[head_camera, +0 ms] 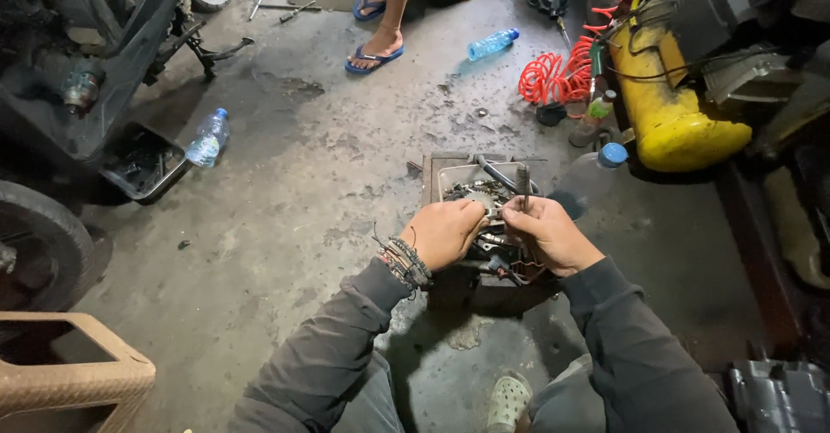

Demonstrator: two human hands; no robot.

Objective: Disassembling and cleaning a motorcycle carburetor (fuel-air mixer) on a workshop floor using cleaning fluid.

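At the lower left of the frame a tan plastic stool [73, 381] stands on the stained concrete floor [285, 217], below a black tyre [39, 243] and a stripped motorcycle [78, 70] that fills the upper left. A black tray [143, 165] of small parts lies beside it, with a clear water bottle [208, 137] just to its right. At top centre, another person's feet in blue flip-flops [373, 55] stand near a second bottle [493, 44] lying on its side. In the middle of the frame the left hand [443, 232], its wrist ringed with braided bracelets [406, 262], is clenched around the greasy engine part [494, 251], which sits on the floor in front of a metal tray [458, 178] of loose fittings. The right hand [545, 232] has its grip closed on a thin metal tool [524, 187] held upright above that part, just beside the left. At upper right a coiled orange air hose [553, 74] lies against a yellow compressor tank [670, 109].
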